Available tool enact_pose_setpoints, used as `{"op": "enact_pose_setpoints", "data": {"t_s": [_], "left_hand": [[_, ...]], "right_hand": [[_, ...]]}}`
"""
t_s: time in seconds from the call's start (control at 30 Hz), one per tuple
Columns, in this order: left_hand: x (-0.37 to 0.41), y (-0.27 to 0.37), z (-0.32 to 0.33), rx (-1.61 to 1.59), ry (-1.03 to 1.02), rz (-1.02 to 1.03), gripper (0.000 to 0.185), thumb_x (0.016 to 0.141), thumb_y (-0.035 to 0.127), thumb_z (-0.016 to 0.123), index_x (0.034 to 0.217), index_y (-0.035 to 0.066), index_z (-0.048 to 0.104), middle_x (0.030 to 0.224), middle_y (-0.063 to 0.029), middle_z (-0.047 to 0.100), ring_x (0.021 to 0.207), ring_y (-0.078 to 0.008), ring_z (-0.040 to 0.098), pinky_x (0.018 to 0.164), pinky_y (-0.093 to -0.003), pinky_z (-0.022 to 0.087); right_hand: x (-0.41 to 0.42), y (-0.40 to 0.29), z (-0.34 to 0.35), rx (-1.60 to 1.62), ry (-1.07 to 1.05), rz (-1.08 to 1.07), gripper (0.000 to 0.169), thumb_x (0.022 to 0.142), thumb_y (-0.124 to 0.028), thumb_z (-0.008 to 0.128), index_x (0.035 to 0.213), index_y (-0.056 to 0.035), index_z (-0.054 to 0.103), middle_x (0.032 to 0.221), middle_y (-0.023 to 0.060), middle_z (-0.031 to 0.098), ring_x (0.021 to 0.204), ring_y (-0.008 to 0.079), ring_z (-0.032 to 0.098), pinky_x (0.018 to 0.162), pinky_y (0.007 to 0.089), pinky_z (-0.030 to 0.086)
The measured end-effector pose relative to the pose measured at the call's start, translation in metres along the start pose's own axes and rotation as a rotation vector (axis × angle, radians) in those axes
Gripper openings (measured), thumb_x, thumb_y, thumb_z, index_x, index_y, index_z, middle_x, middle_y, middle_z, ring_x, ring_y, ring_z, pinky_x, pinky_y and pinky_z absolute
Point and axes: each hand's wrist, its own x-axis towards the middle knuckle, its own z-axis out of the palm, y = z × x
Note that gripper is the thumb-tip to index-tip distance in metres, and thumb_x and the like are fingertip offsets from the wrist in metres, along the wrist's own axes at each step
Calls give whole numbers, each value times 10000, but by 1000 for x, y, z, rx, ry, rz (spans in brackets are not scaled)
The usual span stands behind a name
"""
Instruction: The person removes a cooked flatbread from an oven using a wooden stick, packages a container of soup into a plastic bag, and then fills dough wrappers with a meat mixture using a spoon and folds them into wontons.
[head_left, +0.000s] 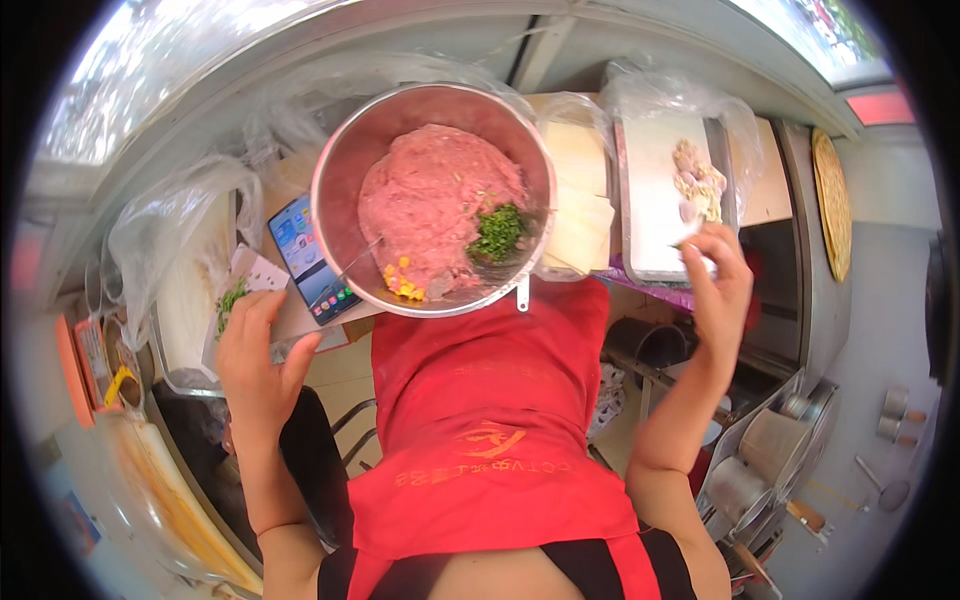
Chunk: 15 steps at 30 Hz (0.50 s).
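In front of me stands a steel bowl (324, 180) of pink minced meat (442, 195). Chopped green herbs (498, 234) and yellow corn kernels (403, 281) lie on the meat, with a thin stick (364, 256) near its left edge. My right hand (718, 281) pinches a small pale wrapped dumpling (688, 241) with some green, blurred, over the front of a white-floured tray (656, 202). Several finished-looking dumplings (697, 184) sit in that tray. Stacked dough wrappers (576, 225) lie between bowl and tray. At left, my left hand (259, 360) has its fingers apart beside loose chopped greens (231, 304).
A lit smartphone (311, 259) lies partly under the bowl's left side. Clear plastic sheeting (187, 202) covers part of a left tray (180, 281). Metal pots (772, 446) stand at lower right, and a black chair (304, 457) is at lower left.
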Motion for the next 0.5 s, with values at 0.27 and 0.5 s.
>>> {"op": "enact_pose_setpoints", "data": {"t_s": [0.27,0.5], "left_hand": [[46,27,26,13,-227,207,261,839,4,662,1093,30,612,985,-110,619,788,-333,661,638,-387,532],[75,49,29,436,-458,230,145,785,-23,595,920,30,595,872,-110,570,739,-304,663,587,-389,520]], "right_hand": [[-137,138,-112,-1194,351,162,113,878,-124,697,892,-15,671,1186,110,638,1015,336,638,858,439,511],[-201,190,54,-387,273,280,217,975,-157,608,1121,-9,668,1265,171,564,1217,337,539,1045,425,426]]}}
